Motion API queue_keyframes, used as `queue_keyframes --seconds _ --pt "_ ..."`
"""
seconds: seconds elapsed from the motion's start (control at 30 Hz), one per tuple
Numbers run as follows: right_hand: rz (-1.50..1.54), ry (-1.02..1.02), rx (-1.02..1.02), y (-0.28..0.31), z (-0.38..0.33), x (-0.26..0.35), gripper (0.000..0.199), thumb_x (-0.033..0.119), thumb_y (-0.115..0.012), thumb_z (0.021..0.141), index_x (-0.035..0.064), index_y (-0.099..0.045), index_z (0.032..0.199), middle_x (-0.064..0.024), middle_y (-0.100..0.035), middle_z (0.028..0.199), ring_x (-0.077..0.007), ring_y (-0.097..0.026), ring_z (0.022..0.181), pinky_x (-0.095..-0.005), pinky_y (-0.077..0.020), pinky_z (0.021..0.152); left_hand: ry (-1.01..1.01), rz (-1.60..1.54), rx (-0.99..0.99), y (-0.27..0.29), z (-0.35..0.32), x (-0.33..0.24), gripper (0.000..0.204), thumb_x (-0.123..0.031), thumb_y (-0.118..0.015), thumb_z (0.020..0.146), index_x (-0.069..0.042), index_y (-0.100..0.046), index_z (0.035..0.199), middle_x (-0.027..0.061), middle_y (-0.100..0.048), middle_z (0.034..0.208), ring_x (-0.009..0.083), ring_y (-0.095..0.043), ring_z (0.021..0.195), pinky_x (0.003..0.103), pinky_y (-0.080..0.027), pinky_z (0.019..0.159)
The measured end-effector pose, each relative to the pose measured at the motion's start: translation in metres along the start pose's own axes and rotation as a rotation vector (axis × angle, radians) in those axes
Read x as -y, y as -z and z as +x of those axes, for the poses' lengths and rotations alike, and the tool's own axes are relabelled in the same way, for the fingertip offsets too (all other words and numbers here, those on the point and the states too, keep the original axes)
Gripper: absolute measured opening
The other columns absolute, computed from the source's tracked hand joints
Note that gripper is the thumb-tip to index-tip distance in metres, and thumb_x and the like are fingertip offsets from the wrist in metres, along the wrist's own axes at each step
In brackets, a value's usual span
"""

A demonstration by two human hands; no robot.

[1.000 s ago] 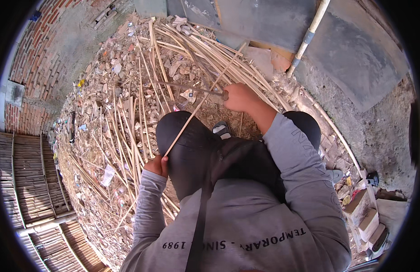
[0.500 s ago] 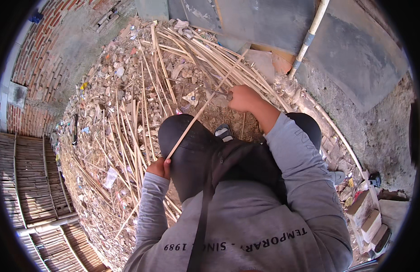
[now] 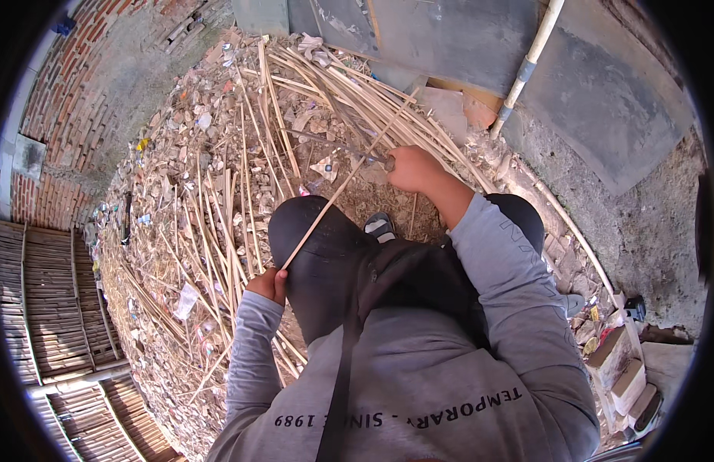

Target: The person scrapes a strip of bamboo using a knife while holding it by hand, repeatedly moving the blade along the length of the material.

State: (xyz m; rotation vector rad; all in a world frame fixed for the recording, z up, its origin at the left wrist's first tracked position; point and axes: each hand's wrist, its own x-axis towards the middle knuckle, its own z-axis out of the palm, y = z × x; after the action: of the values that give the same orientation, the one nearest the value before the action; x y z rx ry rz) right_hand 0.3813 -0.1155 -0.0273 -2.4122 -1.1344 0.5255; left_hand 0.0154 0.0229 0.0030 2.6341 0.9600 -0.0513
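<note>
My left hand, by my left knee, is closed round the lower end of a long pale bamboo strip. The strip slants up and right across my knee, and its far end lies over a heap of strips. In front of my knees my right hand is closed on a knife, its handle hidden in my fist. The long, thin, dark knife blade points left from the fist and crosses the strip close to my hand; whether they touch, I cannot tell.
Loose bamboo strips lie on the littered ground to the left, and a heap of strips lies ahead. Grey panels and a pale pole stand beyond. Bricks are stacked at right. A brick wall bounds the far left.
The knife blade shows more clearly and lies at a slightly different angle across the strip. My left hand has shifted very slightly left; both hands keep their hold.
</note>
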Motion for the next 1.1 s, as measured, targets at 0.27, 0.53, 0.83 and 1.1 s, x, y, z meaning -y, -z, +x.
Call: queue_keyframes --seconds 0.27,0.53,0.83,1.1 --pt "0.017 -0.002 0.116 -0.001 -0.008 0.004 0.03 0.023 -0.061 0.072 0.0102 -0.068 0.098 -0.0157 -0.067 0.094 -0.0347 -0.065 0.089 -0.0454 -0.0516 0.079 -0.021 0.007 -0.075 -0.012 -0.001 -0.005 0.039 -0.038 -0.044 0.098 -0.004 -0.055 0.083 0.024 -0.058 0.063 0.0458 -0.058 0.063 0.052 -0.045 0.056" --pt "-0.088 0.068 0.112 0.012 -0.02 0.031 0.03 0.023 -0.06 0.073 0.0096 -0.068 0.099 -0.0152 -0.068 0.096 -0.0333 -0.065 0.093 -0.0448 -0.0516 0.08 0.004 0.038 -0.079 -0.008 -0.007 -0.001 0.041 -0.04 -0.043 0.098 -0.003 -0.054 0.081 0.0243 -0.057 0.063 0.0459 -0.058 0.062 0.052 -0.045 0.056" --pt "-0.023 -0.034 -0.029 0.008 0.003 -0.012 0.029 0.022 -0.064 0.071 0.009 -0.067 0.097 -0.0163 -0.067 0.097 -0.0347 -0.064 0.093 -0.0452 -0.0516 0.08 0.01 0.013 -0.025 0.004 -0.001 -0.009 0.043 -0.04 -0.044 0.097 -0.003 -0.054 0.079 0.0247 -0.057 0.064 0.0463 -0.058 0.064 0.052 -0.044 0.057" --pt "0.03 -0.024 -0.007 0.005 -0.006 0.008 0.03 0.02 -0.062 0.072 0.0084 -0.067 0.1 -0.0171 -0.067 0.097 -0.0344 -0.064 0.095 -0.044 -0.0514 0.083 -0.006 -0.012 -0.047 -0.005 -0.002 -0.006 0.042 -0.039 -0.042 0.098 -0.003 -0.055 0.078 0.0248 -0.058 0.064 0.0466 -0.057 0.065 0.052 -0.045 0.058"
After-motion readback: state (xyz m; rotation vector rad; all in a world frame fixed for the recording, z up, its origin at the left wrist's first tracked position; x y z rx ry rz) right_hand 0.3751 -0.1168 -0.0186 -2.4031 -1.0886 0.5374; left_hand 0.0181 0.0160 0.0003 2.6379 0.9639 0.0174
